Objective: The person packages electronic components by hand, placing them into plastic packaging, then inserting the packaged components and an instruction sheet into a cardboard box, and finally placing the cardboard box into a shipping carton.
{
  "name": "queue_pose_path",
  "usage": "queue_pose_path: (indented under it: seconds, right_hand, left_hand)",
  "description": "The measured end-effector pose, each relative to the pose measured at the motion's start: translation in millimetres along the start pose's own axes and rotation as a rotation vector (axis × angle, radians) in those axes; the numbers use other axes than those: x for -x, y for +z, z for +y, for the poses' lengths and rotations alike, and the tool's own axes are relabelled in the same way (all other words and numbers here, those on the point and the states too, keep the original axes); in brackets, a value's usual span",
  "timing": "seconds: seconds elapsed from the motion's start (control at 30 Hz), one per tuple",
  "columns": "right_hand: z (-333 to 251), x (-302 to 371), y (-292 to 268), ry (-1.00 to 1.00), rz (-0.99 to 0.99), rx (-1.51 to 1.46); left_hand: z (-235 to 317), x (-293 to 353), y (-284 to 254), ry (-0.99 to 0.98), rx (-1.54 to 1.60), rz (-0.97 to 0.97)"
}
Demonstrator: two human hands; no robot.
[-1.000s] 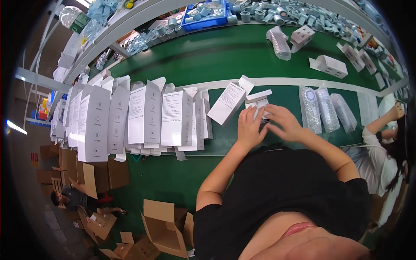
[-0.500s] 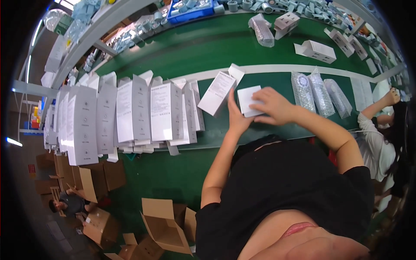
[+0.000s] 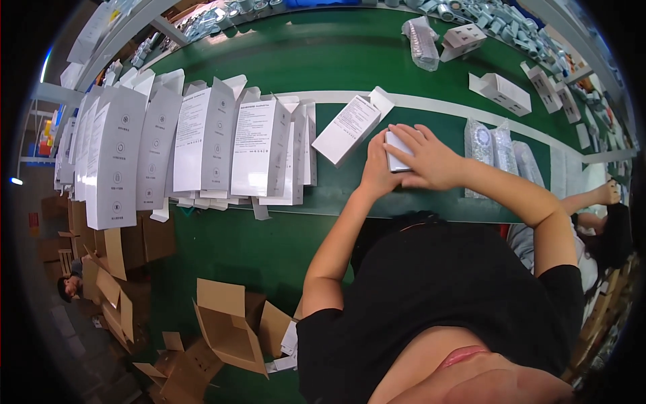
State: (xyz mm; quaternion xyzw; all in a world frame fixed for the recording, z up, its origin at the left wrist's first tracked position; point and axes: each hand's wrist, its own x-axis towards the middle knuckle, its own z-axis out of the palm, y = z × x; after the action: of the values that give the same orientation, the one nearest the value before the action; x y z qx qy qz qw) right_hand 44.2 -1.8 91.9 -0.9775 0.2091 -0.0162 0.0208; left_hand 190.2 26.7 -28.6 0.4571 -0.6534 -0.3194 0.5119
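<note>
Between my two hands is a small white box-shaped item [image 3: 398, 152] with a dark lower edge; whether it is a box or a stack of leaflets I cannot tell. My left hand [image 3: 378, 170] is closed along its left side. Across its top and right side lies my right hand [image 3: 434, 160], fingers pressed on it, so both hands grip it. Just left of them a white carton [image 3: 346, 130] lies tilted on the green bench [image 3: 330, 205], its end flap sticking out at the top. The fingertips of my left hand are partly covered by the right.
Several tall white cartons [image 3: 259, 148] stand in a row on the left. Bubble-wrapped items [image 3: 479, 151] lie to the right. More white cartons [image 3: 505, 93] and a wrapped piece [image 3: 420, 44] rest farther back. Opened cardboard boxes [image 3: 232, 323] are on the floor. A co-worker's arm [image 3: 592, 198] shows at right.
My right hand has come down flatter over the white item, and my left fingers have closed in along its side. The whole view has shifted slightly.
</note>
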Motion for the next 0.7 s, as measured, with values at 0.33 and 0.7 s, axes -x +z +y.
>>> queue_pose_path:
  seconds: [0.33,0.7]
  right_hand:
    - [161.7,-6.4,-18.8,0.423,0.476,-0.487]
    - [410.0,-1.4,71.8,1.133,0.651,-0.578]
  left_hand:
    - [31.3,-69.5,-11.4,-0.162,0.166,0.222]
    - [-96.4,-234.8,-67.3,-0.216,-0.229,0.807]
